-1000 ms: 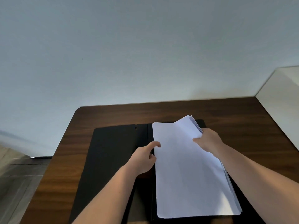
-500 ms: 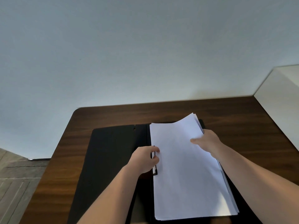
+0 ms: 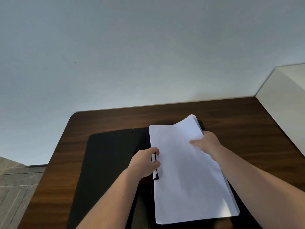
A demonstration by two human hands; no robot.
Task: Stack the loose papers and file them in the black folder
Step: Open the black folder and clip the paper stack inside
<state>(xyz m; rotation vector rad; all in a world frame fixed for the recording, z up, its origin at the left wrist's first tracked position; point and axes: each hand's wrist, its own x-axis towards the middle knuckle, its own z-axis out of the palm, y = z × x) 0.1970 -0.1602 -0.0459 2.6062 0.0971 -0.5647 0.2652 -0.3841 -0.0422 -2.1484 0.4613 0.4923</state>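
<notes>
A black folder [image 3: 107, 162] lies open flat on the wooden table [image 3: 69, 146]. A stack of white papers [image 3: 184, 176] rests on its right half, with the far right corner lifted. My right hand [image 3: 206, 142] grips the stack's right edge near the far end, thumb on top. My left hand [image 3: 145, 162] sits at the spine with its fingers closed around the folder's black clamp bar [image 3: 156, 172], which lies over the papers' left edge.
A white cabinet or box [image 3: 283, 103] stands at the table's right edge. A plain pale wall rises behind the table. Tiled floor [image 3: 14, 187] shows at the lower left, past the table's left edge.
My left hand has taken hold of the clamp bar, which has come over the papers' left edge. My right hand has shifted slightly, keeping the stack's far right corner raised.
</notes>
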